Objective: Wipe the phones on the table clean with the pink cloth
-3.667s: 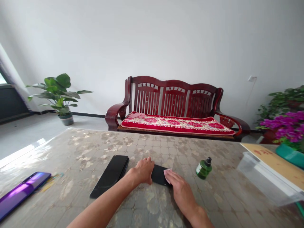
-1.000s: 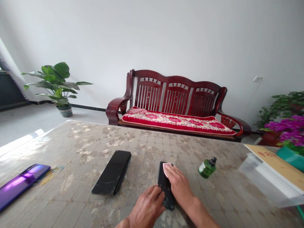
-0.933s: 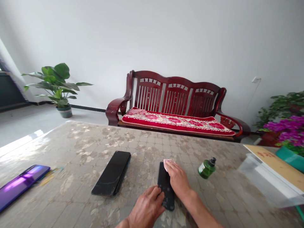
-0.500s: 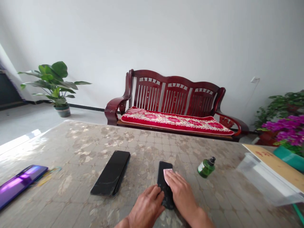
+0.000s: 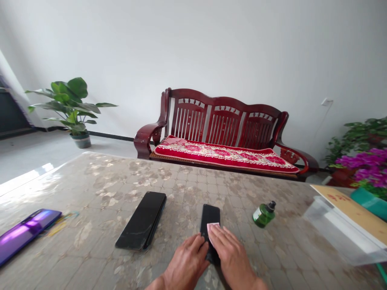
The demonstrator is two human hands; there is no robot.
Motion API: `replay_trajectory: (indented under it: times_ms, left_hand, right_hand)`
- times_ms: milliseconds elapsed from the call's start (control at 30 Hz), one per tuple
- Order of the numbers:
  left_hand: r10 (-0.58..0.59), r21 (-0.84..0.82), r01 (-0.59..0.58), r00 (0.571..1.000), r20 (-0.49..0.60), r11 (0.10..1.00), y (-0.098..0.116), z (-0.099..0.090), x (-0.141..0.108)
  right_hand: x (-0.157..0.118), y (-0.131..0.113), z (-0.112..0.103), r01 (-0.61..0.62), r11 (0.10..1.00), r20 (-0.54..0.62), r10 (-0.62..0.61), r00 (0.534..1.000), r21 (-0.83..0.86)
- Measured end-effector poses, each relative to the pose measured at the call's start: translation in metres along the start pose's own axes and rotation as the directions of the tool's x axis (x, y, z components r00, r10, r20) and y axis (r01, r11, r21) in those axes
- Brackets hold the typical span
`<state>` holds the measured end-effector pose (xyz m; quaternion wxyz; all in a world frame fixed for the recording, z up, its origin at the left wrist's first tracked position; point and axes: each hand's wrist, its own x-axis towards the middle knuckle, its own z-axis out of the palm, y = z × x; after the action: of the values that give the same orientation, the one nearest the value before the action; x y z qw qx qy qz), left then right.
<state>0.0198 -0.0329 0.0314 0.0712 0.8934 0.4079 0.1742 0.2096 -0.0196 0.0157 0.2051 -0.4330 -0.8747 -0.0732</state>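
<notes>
Your left hand [image 5: 186,257] grips the edge of the black phone [image 5: 211,213], flat on the desk [image 5: 242,193]; your right hand [image 5: 232,253] holds the pink cloth [image 5: 212,228] against its face; wiping seems unfinished; how much remains, I cannot tell.

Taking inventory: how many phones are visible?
3 clearly: purple phone, far left; black phone, centre; third phone, partly under left hand and right hand. Another may lie beneath the black phone.
</notes>
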Motion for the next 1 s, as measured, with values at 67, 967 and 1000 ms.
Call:
replay_trajectory:
  times_ms: [67,967,1000]
  left_hand:
    - [-0.018,-0.009,0.018,1.000,0.011,1.000,0.001,-0.002,0.001]
    - [-0.017,-0.002,0.017,1.000,0.003,1.000,-0.003,0.000,0.000]
    - [-0.013,-0.002,0.013,1.000,0.003,1.000,-0.003,0.000,0.000]
  right_hand:
    - [0.019,0.007,0.003,-0.032,0.999,0.022,0.032,0.999,-0.011]
    - [0.032,0.004,0.006,-0.112,0.993,0.019,0.111,0.994,0.038]
    - [0.021,0.001,0.004,-0.080,0.996,0.014,0.079,0.997,0.039]
